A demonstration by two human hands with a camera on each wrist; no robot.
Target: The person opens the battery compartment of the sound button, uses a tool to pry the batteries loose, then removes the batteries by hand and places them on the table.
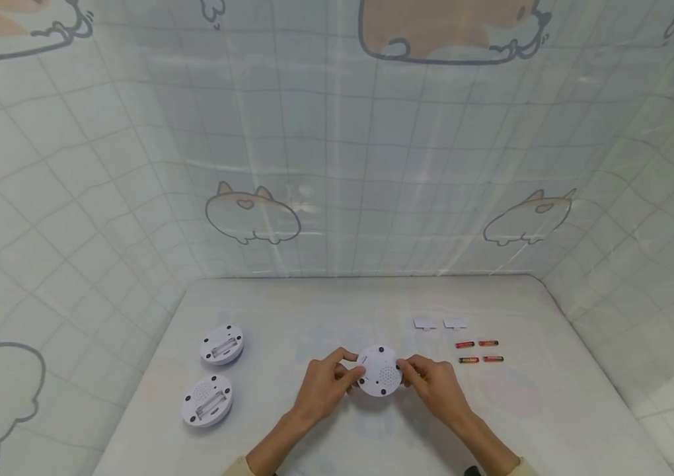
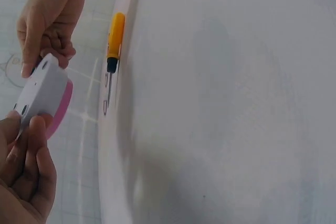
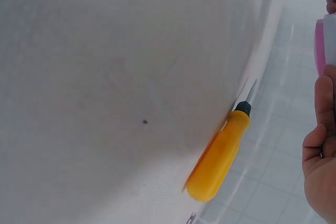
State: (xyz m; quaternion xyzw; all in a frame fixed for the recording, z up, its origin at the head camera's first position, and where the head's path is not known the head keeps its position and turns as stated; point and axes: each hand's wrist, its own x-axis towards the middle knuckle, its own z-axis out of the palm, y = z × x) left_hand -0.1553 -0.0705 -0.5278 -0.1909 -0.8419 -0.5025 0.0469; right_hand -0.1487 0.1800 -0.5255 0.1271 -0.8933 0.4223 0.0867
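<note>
A round white device (image 1: 380, 371) with dark feet and a patch of speaker holes is held above the middle of the table, its underside up. My left hand (image 1: 326, 383) pinches its left rim between thumb and fingers. At the opposite rim, my right hand (image 1: 433, 387) pinches it too. The left wrist view shows the white body (image 2: 39, 95) edged in pink on its far face. In the right wrist view, only a slice of the device (image 3: 329, 45) and part of the right hand (image 3: 323, 182) show at the edge.
Two similar white devices with uncovered battery slots, one farther (image 1: 222, 345) and one nearer (image 1: 199, 396), lie at left. Two white covers (image 1: 425, 324) and several red batteries (image 1: 464, 345) lie at right. A yellow-handled screwdriver (image 2: 115, 38) lies along the table edge.
</note>
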